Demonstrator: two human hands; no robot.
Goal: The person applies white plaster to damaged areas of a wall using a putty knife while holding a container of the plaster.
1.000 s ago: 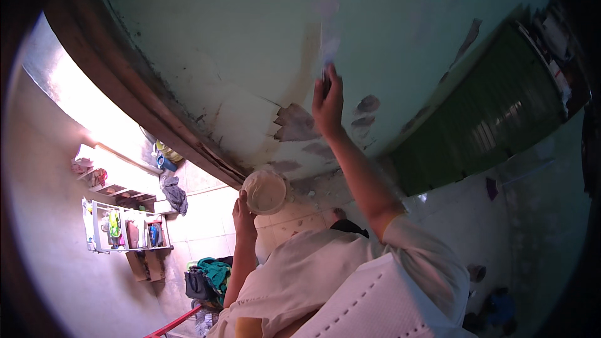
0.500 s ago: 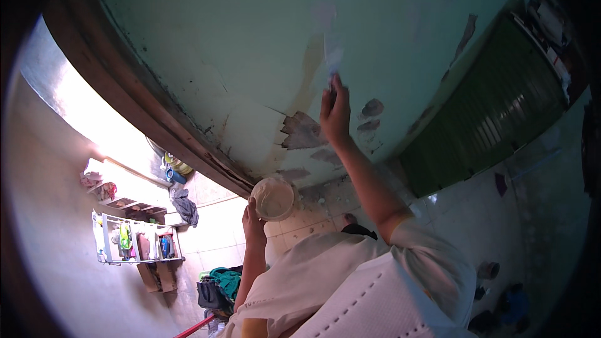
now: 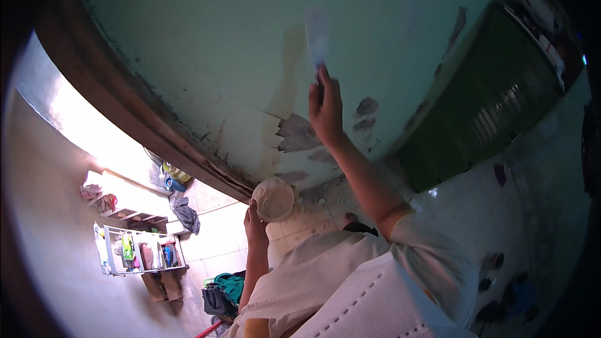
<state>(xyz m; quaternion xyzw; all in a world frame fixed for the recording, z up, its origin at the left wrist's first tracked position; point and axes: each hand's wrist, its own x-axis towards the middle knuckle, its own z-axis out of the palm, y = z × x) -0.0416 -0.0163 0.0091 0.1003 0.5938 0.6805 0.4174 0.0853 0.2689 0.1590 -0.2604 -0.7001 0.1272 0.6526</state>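
Apparently advancing, flat whitish blade (image 3: 317,34) is gripped farther above jagged grey patch (image 3: 298,133) by right hand (image 3: 327,105), round cream tub (image 3: 275,201) by left hand (image 3: 255,222).

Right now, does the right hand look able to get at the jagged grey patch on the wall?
Probably yes: the right hand, holding a flat-bladed tool, looks near the patch, and nothing visible blocks it.
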